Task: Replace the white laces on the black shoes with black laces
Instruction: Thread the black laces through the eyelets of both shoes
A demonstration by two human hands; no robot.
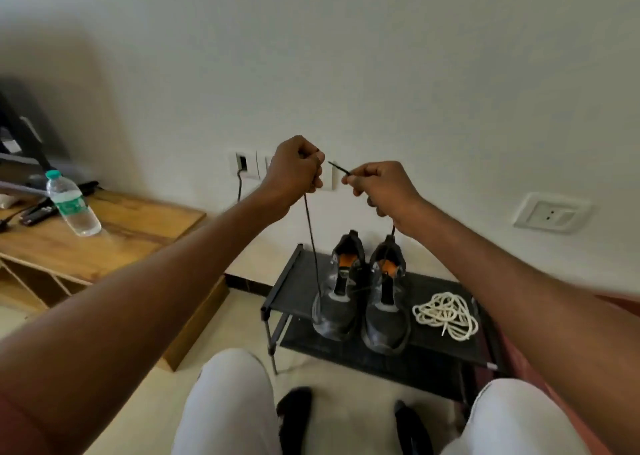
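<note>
No readable text; water bottle point(73, 203) label print too blurred to read.

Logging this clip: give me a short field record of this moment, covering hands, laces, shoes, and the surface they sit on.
left hand: raised, grips one end of the black lace
right hand: raised, pinches the other end, tip sticking out
black lace: runs down from both hands to the shoes
black shoes: pair, side by side on the black rack
white laces: removed, loose pile right of the shoes
stage: threading black lace begun
</note>
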